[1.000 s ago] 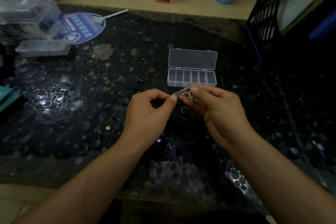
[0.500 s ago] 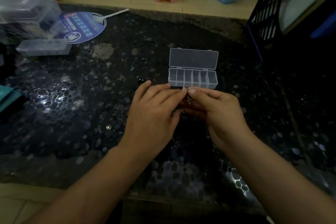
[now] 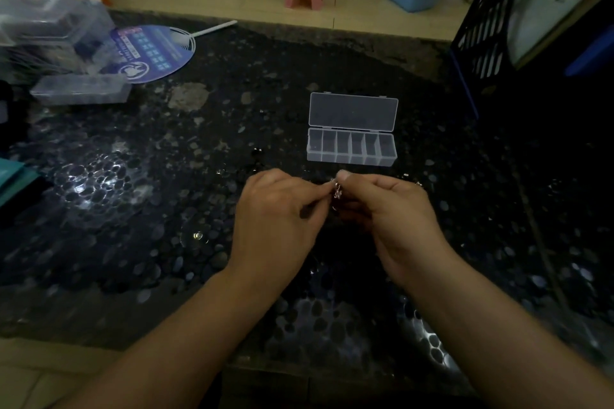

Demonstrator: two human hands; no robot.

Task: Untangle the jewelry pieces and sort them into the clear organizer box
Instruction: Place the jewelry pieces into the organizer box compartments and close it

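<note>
Pinching a small silver tangle of jewelry [image 3: 337, 192] between them, the left hand [image 3: 277, 212] and right hand [image 3: 392, 209] meet just above the dark pebbled table [image 3: 166, 242], nearest the viewer. Both hands are closed on the tangle: the left grips it with curled fingertips from one side, the right with thumb and forefinger from the other, and a loop or ring hangs below the pinch. How many pieces are knotted together cannot be told in this dim light. The step in hand appears to be the untangling itself; it is best done by holding one piece steady in the right hand while the left teases a single link loose, easing rather than pulling, since tension would likely tighten the knot. Keeping the work low over the table should stop a dropped piece from bouncing away. A few glinting bits [image 3: 417, 183] lie on the table just right of the hands. Beyond the hands stands the organizer [image 3: 351, 156], lid open, its six compartments apparently unfilled, so sorting seems hardly begun. Farther left lie a fan [image 3: 149, 53] and clear cases [image 3: 79, 90].
</note>
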